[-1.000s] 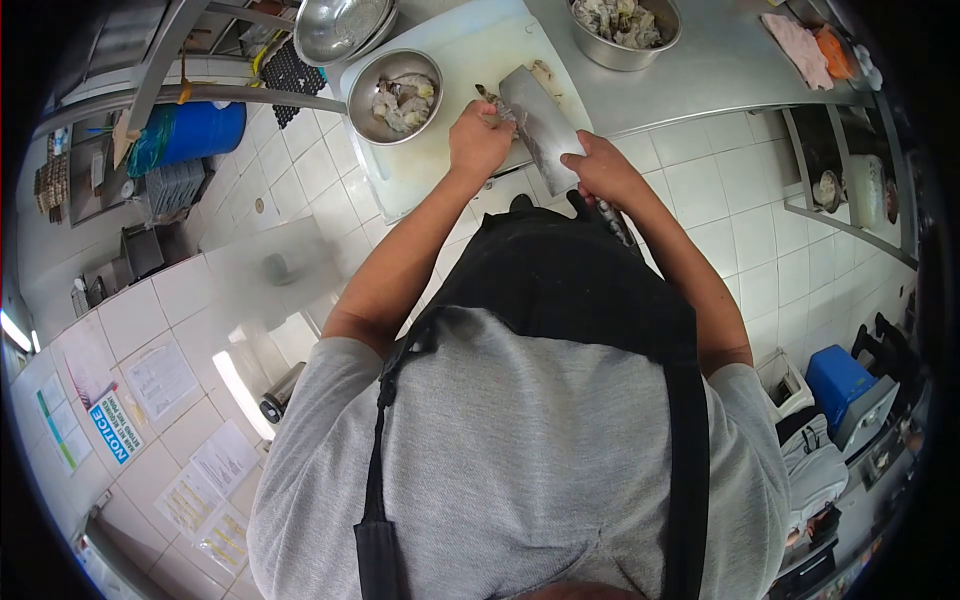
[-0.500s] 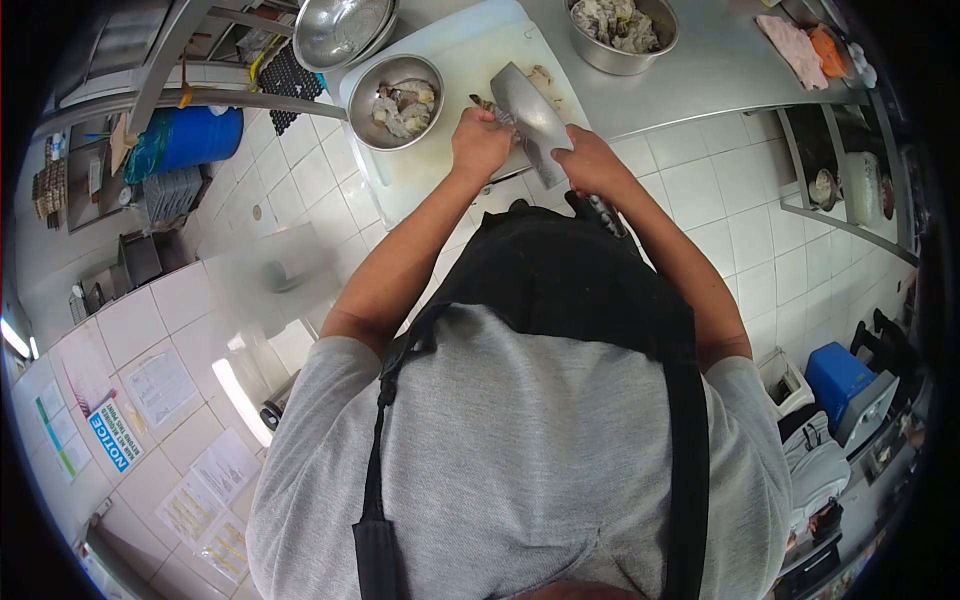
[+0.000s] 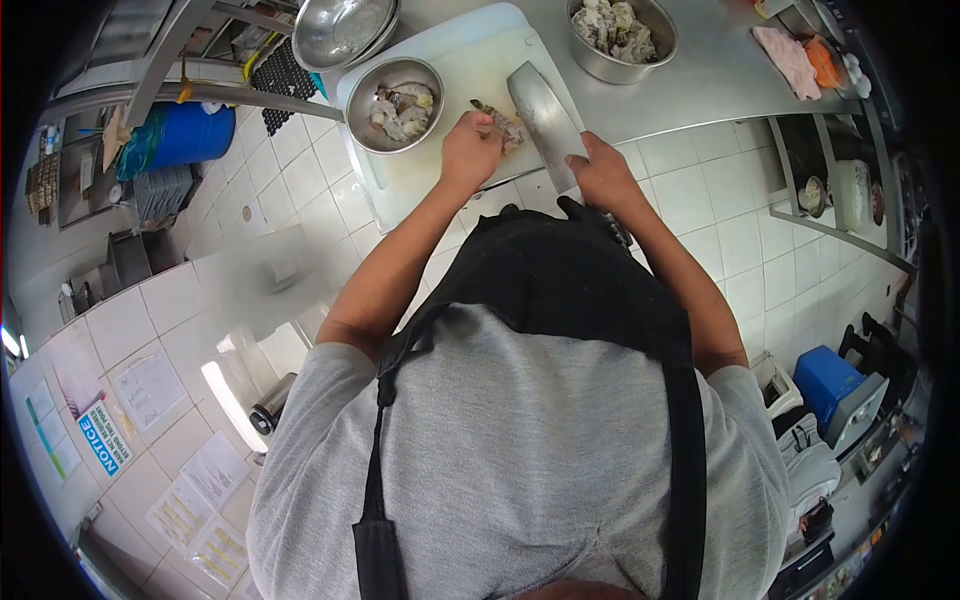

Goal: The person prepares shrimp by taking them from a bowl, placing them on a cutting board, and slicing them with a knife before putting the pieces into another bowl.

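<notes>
A broad-bladed cleaver (image 3: 546,118) is gripped in my right hand (image 3: 606,174), its blade slanting up and left over the right part of the white cutting board (image 3: 450,62). My left hand (image 3: 471,152) is closed on a shrimp (image 3: 508,128) on the board, left of the blade. The shrimp's dark tail end shows above my fingers, and a gap separates it from the blade. Left of my left hand, a steel bowl (image 3: 394,146) holds several pale shrimp (image 3: 402,112).
A deeper steel bowl (image 3: 622,68) full of shrimp stands on the steel counter (image 3: 690,85) at the right. Stacked steel bowls (image 3: 342,32) stand at the upper left. Pink and orange cloths (image 3: 790,62) lie at the far right. The board's near edge is close to my apron.
The cleaver has moved right, away from my left hand, uncovering more of the shrimp. My right hand has moved slightly right and down; my left hand has shifted slightly left.
</notes>
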